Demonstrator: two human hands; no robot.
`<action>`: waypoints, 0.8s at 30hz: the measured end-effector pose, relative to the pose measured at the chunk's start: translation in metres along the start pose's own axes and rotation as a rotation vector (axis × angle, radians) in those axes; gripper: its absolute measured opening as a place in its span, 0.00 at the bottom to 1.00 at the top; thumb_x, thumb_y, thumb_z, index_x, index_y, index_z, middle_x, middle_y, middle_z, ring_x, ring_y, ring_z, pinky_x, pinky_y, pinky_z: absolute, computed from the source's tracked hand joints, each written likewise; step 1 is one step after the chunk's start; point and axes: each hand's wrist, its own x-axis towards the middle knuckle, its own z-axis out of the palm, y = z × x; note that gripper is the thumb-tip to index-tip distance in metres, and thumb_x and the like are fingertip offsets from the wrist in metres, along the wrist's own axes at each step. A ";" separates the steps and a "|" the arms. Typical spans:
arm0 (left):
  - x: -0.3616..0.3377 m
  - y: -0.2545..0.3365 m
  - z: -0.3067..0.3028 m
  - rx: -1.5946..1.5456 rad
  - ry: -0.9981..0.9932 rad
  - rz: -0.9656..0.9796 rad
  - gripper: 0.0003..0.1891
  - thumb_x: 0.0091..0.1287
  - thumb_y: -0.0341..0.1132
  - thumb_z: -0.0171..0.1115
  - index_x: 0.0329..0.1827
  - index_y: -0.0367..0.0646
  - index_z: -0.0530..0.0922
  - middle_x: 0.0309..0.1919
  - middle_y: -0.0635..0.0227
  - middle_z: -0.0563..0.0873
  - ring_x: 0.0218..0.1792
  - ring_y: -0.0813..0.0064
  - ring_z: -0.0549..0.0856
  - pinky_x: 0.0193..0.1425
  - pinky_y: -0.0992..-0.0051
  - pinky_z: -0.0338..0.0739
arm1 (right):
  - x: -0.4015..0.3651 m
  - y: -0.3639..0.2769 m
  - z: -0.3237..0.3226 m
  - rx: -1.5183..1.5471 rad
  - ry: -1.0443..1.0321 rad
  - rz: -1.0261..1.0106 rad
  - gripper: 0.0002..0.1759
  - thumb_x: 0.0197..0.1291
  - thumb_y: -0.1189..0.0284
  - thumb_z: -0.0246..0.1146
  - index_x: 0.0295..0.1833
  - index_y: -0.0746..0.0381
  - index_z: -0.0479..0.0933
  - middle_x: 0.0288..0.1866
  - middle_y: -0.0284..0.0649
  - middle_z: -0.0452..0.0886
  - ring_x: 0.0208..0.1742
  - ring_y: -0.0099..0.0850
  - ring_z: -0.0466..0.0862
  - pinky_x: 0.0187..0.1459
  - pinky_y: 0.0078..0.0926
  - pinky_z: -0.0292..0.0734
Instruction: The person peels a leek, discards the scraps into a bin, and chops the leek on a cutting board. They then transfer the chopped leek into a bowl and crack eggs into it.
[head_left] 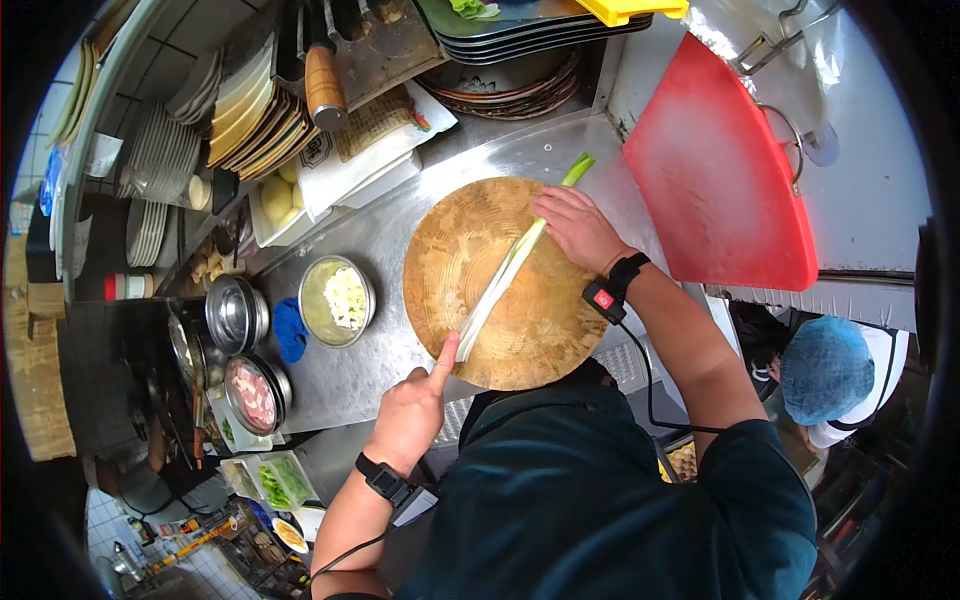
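Observation:
A long leek-like stalk [508, 273], green at the top and white below, lies diagonally on a round wooden chopping block [440, 250]. My right hand [580, 230] is closed over its upper part, near the block's edge, with the green tip sticking out past the fingers. At the white end, my left hand [415, 405] has its index finger stretched out to the stalk, while its other fingers are curled with nothing visible in them. A metal bowl [314, 300] of chopped pale pieces stands left of the block.
Metal bowls [232, 313], one of sliced meat [250, 394], and a blue cloth [290, 330] are at the left. A red board [715, 180] stands at the right. Stacked plates [160, 145] and a wooden-handled tool [325, 85] are at the upper left. Another person [830, 370] is at the right.

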 end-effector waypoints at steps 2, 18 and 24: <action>0.000 0.000 0.002 -0.027 0.004 -0.005 0.47 0.62 0.21 0.60 0.87 0.61 0.59 0.30 0.54 0.84 0.29 0.54 0.88 0.37 0.58 0.86 | -0.002 0.001 0.003 -0.020 -0.001 0.004 0.21 0.64 0.75 0.66 0.63 0.65 0.80 0.68 0.42 0.81 0.75 0.41 0.73 0.78 0.44 0.65; -0.031 -0.038 0.027 -0.269 0.321 0.012 0.37 0.70 0.23 0.62 0.83 0.53 0.65 0.32 0.52 0.86 0.31 0.50 0.88 0.38 0.55 0.84 | 0.009 -0.014 -0.014 -0.076 -0.040 -0.105 0.26 0.64 0.67 0.68 0.68 0.57 0.79 0.70 0.41 0.80 0.76 0.40 0.73 0.84 0.49 0.53; -0.045 -0.046 0.029 -0.319 0.456 -0.181 0.38 0.72 0.21 0.61 0.85 0.50 0.62 0.37 0.48 0.88 0.35 0.47 0.88 0.41 0.57 0.83 | 0.005 -0.012 -0.023 -0.097 -0.240 -0.170 0.20 0.61 0.63 0.71 0.59 0.52 0.85 0.49 0.37 0.84 0.61 0.36 0.80 0.70 0.45 0.70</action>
